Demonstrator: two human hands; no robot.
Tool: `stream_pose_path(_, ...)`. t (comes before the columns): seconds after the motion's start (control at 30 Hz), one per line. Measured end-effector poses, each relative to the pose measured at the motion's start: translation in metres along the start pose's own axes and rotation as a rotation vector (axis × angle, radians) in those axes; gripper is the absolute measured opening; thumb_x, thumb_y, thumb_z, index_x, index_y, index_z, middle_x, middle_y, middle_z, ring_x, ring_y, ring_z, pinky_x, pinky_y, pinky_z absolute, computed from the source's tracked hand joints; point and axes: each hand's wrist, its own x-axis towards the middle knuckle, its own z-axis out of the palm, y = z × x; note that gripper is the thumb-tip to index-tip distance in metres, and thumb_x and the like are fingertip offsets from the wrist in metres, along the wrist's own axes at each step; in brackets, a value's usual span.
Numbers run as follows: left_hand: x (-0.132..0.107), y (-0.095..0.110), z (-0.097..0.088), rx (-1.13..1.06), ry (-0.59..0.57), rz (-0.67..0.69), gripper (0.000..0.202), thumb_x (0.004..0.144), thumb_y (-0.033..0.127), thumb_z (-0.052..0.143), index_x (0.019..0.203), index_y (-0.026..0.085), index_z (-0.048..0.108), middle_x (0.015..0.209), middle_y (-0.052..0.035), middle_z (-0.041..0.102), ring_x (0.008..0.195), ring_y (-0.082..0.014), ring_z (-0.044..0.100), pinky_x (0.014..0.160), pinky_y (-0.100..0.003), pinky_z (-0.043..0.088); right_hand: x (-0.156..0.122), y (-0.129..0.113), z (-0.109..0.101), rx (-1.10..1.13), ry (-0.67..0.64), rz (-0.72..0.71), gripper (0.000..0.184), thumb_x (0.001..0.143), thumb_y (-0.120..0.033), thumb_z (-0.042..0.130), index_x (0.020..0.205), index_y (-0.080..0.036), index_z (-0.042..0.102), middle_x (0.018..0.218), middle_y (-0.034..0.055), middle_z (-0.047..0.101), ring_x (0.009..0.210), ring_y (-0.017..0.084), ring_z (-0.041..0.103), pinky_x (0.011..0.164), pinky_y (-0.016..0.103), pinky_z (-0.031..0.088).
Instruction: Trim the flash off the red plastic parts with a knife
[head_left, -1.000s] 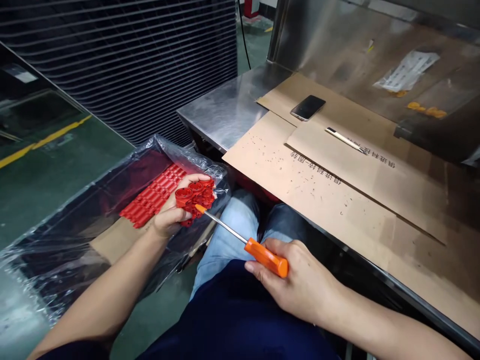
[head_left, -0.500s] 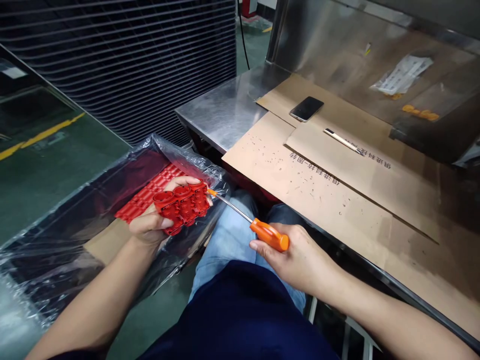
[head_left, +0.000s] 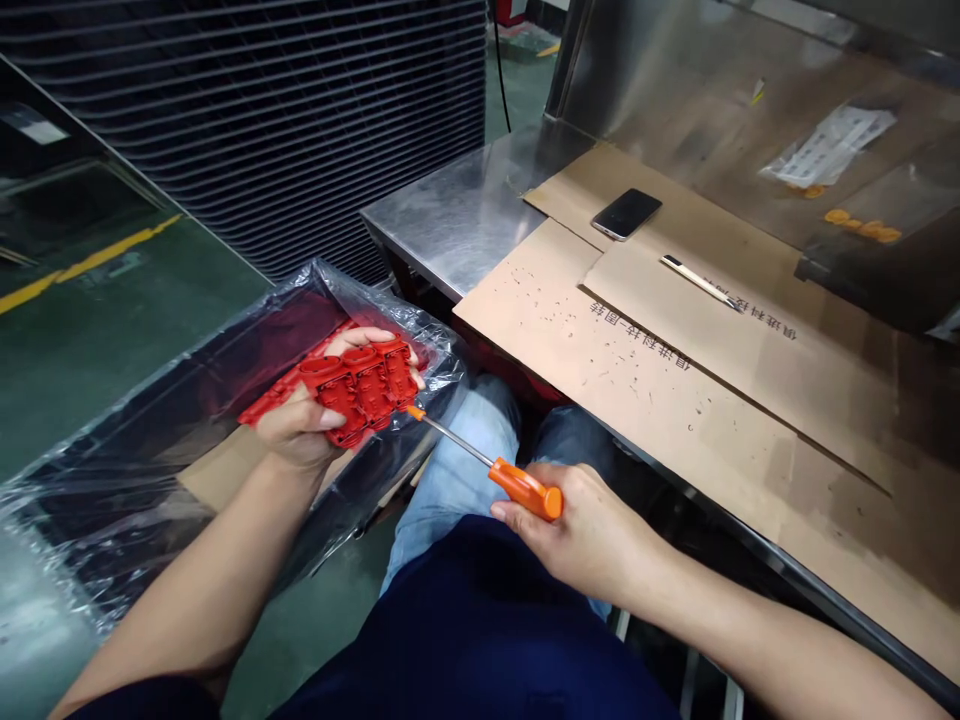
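Observation:
A red moulded plastic part (head_left: 365, 392) with a row of round openings sits in my left hand (head_left: 300, 420), thumb on its near side and fingers around its far side. My right hand (head_left: 581, 515) is closed around the orange handle of a screwdriver (head_left: 525, 488). The tool's thin metal shaft points left and ends in an orange tip, at or very near the part's lower right corner; contact cannot be made out. Below and behind my left hand, more red parts (head_left: 270, 398) lie in a plastic-lined bin (head_left: 105, 500).
Cardboard sheets (head_left: 525, 290) cover the metal table (head_left: 442, 220) on the right. On them lie a phone (head_left: 627, 213) and a cream-coloured pen or knife (head_left: 701, 281). Plastic bags (head_left: 829, 148) and orange pieces (head_left: 862, 227) lie farther back. A ribbed dark stack (head_left: 300, 120) stands behind the bin.
The screwdriver and my right hand have moved slightly left and down; its tip has gone from the part's upper right side to its lower right corner. The part is tilted a little differently.

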Motion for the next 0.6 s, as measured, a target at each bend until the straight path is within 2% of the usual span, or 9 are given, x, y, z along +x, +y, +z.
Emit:
stream_pose_path(0.17, 0.002, -0.006, 0.006, 0.034, 0.037, 0.018, 0.084, 0.054, 0.025, 0.070, 0.136, 0.016, 0.063, 0.139, -0.0171, 0.073, 0.134, -0.0506, 0.067, 0.105, -0.061, 0.059, -0.003, -0.014, 0.003, -0.037, -0.053, -0.011, 0.036, 0.100, -0.048, 0.067, 0.075, -0.024, 0.056, 0.057, -0.0056, 0.043, 0.053, 0.013, 0.035, 0.058, 0.030, 0.026)
stream_pose_path(0.33, 0.003, -0.008, 0.011, 0.063, 0.043, 0.053, 0.083, 0.053, 0.023, 0.068, 0.135, 0.015, 0.064, 0.142, -0.0155, 0.072, 0.134, -0.0485, 0.067, 0.103, -0.057, 0.059, -0.005, -0.022, 0.004, -0.035, -0.116, -0.035, 0.033, 0.100, -0.047, 0.068, 0.080, -0.024, 0.058, 0.057, -0.0059, 0.045, 0.052, 0.012, 0.039, 0.057, 0.029, 0.025)
stream_pose_path(0.43, 0.004, -0.006, 0.014, 0.058, 0.060, 0.048, 0.080, 0.054, 0.025, 0.068, 0.133, 0.015, 0.065, 0.142, -0.0164, 0.072, 0.134, -0.0484, 0.066, 0.102, -0.057, 0.059, -0.005, -0.017, 0.003, -0.049, -0.066, -0.019, 0.035, 0.101, -0.048, 0.066, 0.078, -0.023, 0.058, 0.057, -0.0053, 0.045, 0.052, 0.012, 0.038, 0.057, 0.029, 0.027)
stream_pose_path(0.53, 0.005, -0.003, 0.016, 0.016, 0.073, 0.031, 0.078, 0.053, 0.028, 0.068, 0.130, 0.016, 0.065, 0.139, -0.0186, 0.073, 0.132, -0.0498, 0.067, 0.100, -0.061, 0.060, -0.007, -0.011, 0.003, -0.067, -0.024, -0.010, 0.034, 0.101, -0.050, 0.066, 0.080, -0.023, 0.063, 0.060, -0.0027, 0.051, 0.057, 0.015, 0.049, 0.057, 0.029, 0.031)
stream_pose_path(0.6, 0.005, -0.002, 0.016, -0.029, 0.073, 0.019, 0.077, 0.053, 0.030, 0.069, 0.129, 0.016, 0.066, 0.135, -0.0197, 0.075, 0.129, -0.0504, 0.069, 0.100, -0.063, 0.061, -0.009, -0.007, 0.002, -0.065, -0.016, -0.006, 0.033, 0.101, -0.052, 0.066, 0.084, -0.023, 0.067, 0.061, -0.0021, 0.053, 0.058, 0.016, 0.051, 0.057, 0.029, 0.033)
